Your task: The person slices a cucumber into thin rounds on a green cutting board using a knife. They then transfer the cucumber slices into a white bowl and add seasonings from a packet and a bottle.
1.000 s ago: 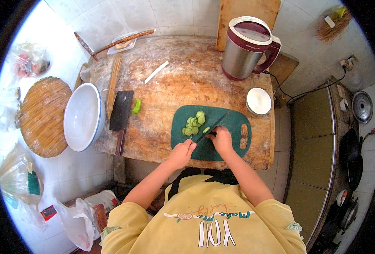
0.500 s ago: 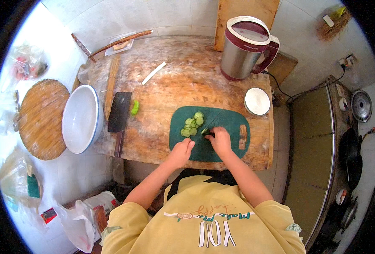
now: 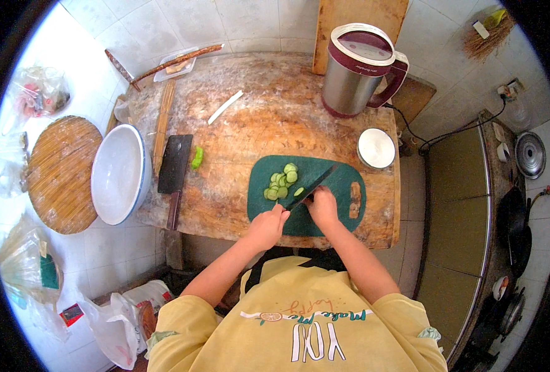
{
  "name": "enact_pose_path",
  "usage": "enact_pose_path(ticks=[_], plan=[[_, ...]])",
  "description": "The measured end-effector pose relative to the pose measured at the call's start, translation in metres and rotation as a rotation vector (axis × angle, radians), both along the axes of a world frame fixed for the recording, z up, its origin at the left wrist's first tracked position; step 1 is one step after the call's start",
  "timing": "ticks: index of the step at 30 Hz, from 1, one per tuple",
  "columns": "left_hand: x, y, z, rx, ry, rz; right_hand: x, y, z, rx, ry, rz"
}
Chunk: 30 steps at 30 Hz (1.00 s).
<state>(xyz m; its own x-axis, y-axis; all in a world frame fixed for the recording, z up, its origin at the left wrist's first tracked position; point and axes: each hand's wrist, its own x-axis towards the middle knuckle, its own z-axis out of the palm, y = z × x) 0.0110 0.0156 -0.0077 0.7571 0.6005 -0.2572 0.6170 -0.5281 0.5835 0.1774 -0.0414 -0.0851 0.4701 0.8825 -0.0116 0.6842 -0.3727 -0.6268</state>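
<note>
My left hand is closed round the handle of a narrow dark knife, whose blade slants up to the right across the green cutting board. Beside the blade, my right hand is bent down over the board with fingers pinched on the end of a cucumber; blade and fingers hide most of it. Just left of the blade lies a single cut slice. A loose pile of cucumber slices rests on the board's left half, beyond my left hand.
Left on the wooden table lie a cleaver and a green pepper. A white basin stands beyond them. Right are a white bowl and a steel jug appliance with a cord. A white strip lies farther back.
The knife blade has turned into plain view, slanting across the board. My left hand has moved slightly right. A cut slice now lies apart, left of the blade.
</note>
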Motion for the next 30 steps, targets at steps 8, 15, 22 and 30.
enact_pose_path(ticks=[8, 15, 22, 30], plan=[[0.007, -0.003, 0.006, 0.016, 0.064, -0.007, 0.001, 0.001, -0.001, 0.033, 0.013, 0.000], [0.021, 0.006, -0.012, -0.022, 0.020, 0.041, 0.000, 0.001, 0.010, 0.043, -0.076, 0.034], [0.019, 0.007, -0.036, -0.056, -0.128, 0.108, -0.001, -0.001, 0.012, 0.079, -0.048, 0.018], [0.019, 0.015, -0.061, -0.340, -0.286, 0.145, -0.001, -0.001, 0.013, 0.039, 0.015, 0.028]])
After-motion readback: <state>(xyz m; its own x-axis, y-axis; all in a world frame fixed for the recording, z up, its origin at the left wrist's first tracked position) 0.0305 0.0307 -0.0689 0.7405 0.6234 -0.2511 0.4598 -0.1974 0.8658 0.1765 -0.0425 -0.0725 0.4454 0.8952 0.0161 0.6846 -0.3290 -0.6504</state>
